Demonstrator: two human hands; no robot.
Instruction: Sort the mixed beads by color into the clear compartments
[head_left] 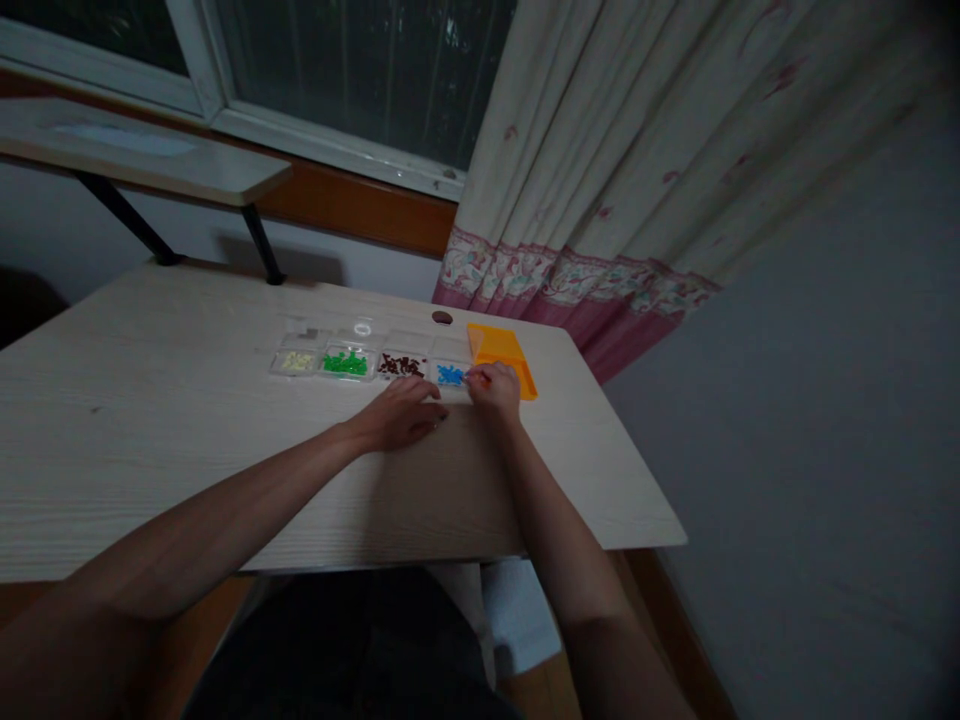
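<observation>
My right hand (495,388) is closed in a pinch at the right edge of the clear box of small blue pieces (450,375); what its fingers hold is too small to make out. Behind and beside that hand lies an orange case (501,345), partly covered by the hand. My left hand (405,412) rests on the table, fingers apart, just in front of the clear box of dark brown pieces (403,366). Further left in the same row are a box of green pieces (346,363) and one of pale yellow pieces (294,362). The boxes' clear lids stand open behind them.
The pale wooden table (187,420) has a round dark hole (442,318) near its back edge. A raised shelf (150,155) on black legs stands at the back left. A curtain (570,180) hangs behind, with a grey wall (795,420) on the right.
</observation>
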